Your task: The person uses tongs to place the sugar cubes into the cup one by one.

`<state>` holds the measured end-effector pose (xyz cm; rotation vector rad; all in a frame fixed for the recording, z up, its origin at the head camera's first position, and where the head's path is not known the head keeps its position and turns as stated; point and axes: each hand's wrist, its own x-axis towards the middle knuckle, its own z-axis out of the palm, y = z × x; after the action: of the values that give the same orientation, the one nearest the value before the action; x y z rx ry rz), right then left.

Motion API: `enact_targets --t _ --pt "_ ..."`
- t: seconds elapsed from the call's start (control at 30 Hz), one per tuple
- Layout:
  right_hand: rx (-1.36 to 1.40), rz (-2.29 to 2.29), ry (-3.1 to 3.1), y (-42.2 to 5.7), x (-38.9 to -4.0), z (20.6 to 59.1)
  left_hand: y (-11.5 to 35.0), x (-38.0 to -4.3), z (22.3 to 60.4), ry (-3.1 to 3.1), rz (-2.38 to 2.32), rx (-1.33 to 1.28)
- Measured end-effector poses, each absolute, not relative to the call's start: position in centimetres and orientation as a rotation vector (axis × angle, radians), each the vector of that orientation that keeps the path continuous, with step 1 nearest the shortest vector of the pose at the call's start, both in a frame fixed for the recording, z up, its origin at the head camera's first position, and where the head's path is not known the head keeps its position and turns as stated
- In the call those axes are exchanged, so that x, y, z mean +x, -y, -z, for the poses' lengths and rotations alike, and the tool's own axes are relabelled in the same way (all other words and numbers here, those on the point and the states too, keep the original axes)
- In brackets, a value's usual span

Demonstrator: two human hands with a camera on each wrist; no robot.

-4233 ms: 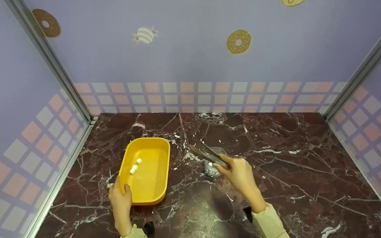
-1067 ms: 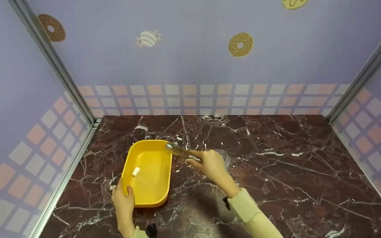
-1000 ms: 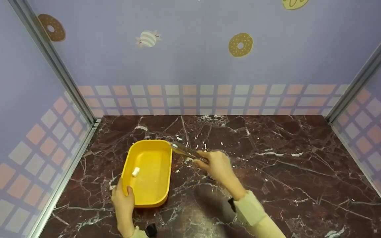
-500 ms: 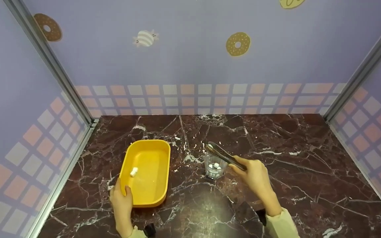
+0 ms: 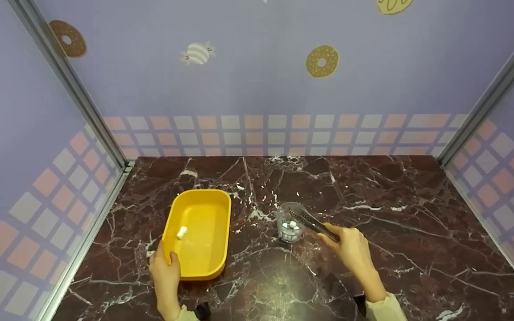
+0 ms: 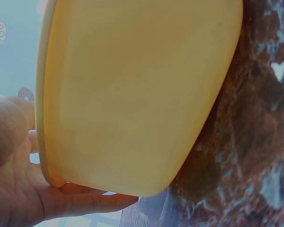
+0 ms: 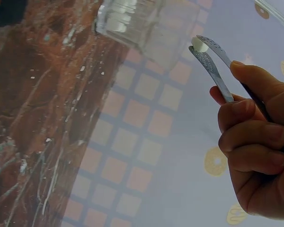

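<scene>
My left hand (image 5: 166,272) grips the near left edge of a yellow plastic tub (image 5: 208,240), thumb over the rim and fingers along the outer wall. Inside the tub, near its left side, lies a small bit of white blocky stuff (image 5: 181,232). With my right hand (image 5: 353,249) I hold dark metal tongs (image 5: 317,225), their tips over the mouth of a clear glass (image 5: 283,218). The right wrist view shows one small white piece (image 7: 199,45) pinched between the perforated tong tips. Several white pieces (image 5: 292,225) sit in the glass.
A dark red marbled tabletop (image 5: 395,240) carries the tub and glass, with white flecks around and behind the glass. Purple patterned walls (image 5: 257,80) stand at the back and both sides, joined by metal corner posts (image 5: 69,84).
One white piece has left the tub. My right hand swung the tongs left to the tub's right rim, then back right with a white piece to the glass. My left hand stays put.
</scene>
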<state>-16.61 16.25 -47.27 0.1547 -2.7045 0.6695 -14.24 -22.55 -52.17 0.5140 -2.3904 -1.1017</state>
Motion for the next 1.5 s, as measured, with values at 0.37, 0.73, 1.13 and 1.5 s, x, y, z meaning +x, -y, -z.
enact_targets --t 0.37,0.73,1.13,1.5 --pt "0.175 -0.712 2.633 -15.3 -16.3 46.9 22.5 -14.2 52.2 2.389 1.109 0.507" --pt "0.294 -0.714 2.557 -10.8 -16.5 44.8 22.7 -14.1 52.0 2.388 1.113 0.519" --pt "0.562 -0.669 2.654 -0.9 -19.2 45.4 22.6 -14.1 52.1 2.406 1.124 0.514" --pt "0.695 -0.447 2.717 6.1 -21.8 47.4 22.8 -14.1 52.1 2.389 1.103 0.516"
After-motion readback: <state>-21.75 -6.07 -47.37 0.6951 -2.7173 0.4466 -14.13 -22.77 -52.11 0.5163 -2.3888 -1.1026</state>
